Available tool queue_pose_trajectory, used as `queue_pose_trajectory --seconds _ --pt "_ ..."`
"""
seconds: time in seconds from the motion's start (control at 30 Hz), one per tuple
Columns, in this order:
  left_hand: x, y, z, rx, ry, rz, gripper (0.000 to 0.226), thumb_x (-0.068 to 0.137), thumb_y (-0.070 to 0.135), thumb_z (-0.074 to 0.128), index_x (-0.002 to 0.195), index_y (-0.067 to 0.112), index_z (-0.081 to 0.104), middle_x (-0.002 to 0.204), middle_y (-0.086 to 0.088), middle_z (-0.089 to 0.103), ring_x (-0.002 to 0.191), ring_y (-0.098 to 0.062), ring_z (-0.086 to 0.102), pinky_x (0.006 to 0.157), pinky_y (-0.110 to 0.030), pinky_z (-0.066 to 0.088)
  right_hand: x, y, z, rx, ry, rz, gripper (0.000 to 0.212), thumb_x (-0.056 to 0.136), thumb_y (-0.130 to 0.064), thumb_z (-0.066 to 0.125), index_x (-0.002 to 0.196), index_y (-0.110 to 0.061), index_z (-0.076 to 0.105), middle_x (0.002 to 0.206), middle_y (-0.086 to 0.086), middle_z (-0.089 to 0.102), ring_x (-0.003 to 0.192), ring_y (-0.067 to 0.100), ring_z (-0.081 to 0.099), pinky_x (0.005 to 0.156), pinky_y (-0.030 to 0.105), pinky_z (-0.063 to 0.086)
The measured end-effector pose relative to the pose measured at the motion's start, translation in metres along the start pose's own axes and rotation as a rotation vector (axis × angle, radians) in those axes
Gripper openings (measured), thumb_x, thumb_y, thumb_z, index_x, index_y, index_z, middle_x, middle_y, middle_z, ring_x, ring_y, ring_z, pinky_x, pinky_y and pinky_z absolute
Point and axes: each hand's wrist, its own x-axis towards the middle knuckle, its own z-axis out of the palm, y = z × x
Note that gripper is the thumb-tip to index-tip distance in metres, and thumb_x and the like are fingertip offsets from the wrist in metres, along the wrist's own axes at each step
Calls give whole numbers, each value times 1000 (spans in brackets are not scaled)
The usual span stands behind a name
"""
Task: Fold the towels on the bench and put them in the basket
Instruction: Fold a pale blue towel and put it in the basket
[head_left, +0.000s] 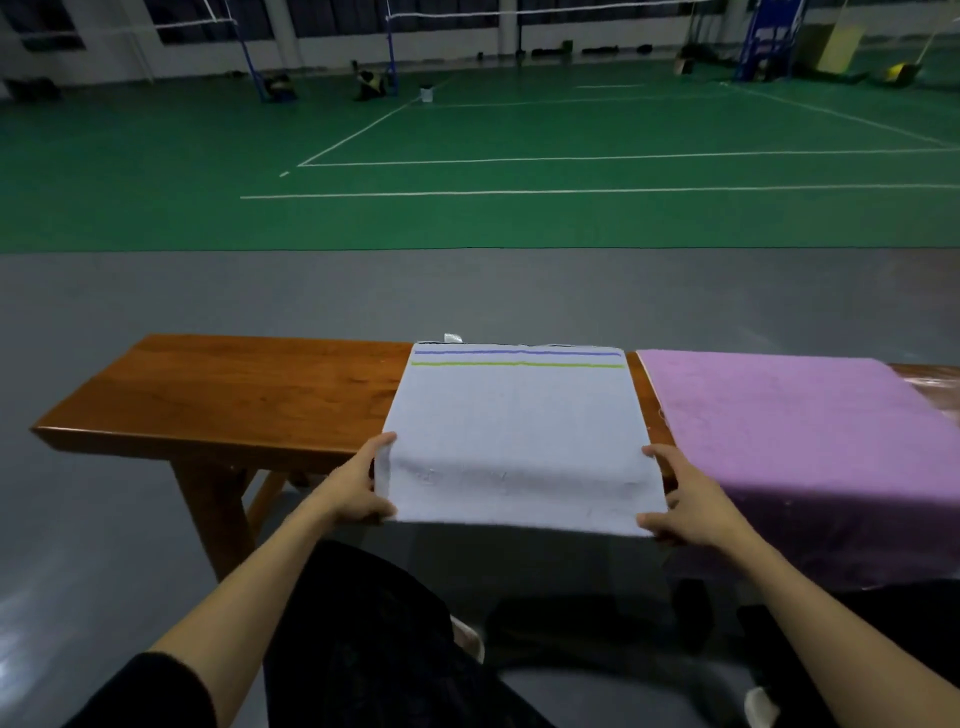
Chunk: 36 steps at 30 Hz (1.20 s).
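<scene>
A pale blue towel (514, 415) with a blue and a green stripe near its far edge lies across the wooden bench (234, 395), its near edge hanging over the front. My left hand (358, 488) pinches the towel's near left corner. My right hand (680, 499) grips the near right corner. A purple towel (800, 426) lies spread on the bench just to the right, draping over the front edge. No basket is in view.
The bench's left half is bare wood, ending in a leg (208, 514) below. Grey floor surrounds the bench, with a green court (467, 156) beyond. My dark-clothed legs (374, 639) are below the towel.
</scene>
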Motion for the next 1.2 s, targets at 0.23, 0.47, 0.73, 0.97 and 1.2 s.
queue_pose_trajectory --seconds 0.23,0.47,0.73,0.97,1.2 --pt "51 36 -38 200 265 97 34 90 30 63 122 18 59 107 -1 64 89 -14 58 72 -24 49 64 -28 -34 -69 318 39 23 80 -31 71 97 -17 70 86 5 72 84 30 65 84 35 52" --pt "111 57 -35 246 344 156 29 95 23 56 120 9 59 106 -9 66 91 -21 59 80 -30 49 128 -41 -30 -117 312 92 30 81 -28 72 107 -15 67 103 8 69 107 34 57 87 36 47" --pt "159 65 -44 247 384 243 22 91 21 61 108 9 65 82 -1 59 75 -18 51 66 -27 36 171 -43 -38 -45 363 51 25 82 -23 70 105 -15 68 86 -1 65 98 27 59 85 35 49" --pt "188 68 -44 189 465 197 12 88 13 65 98 7 70 94 -8 69 83 -19 57 73 -25 41 198 -49 -37 -12 393 111 21 80 -23 76 100 -22 71 90 -3 68 91 22 63 82 35 52" --pt "191 77 -46 20 532 203 16 85 -2 55 89 5 69 83 -6 67 78 -18 59 71 -22 39 203 -50 -40 147 438 4 23 76 2 67 91 -15 71 78 0 65 77 19 62 72 23 42"
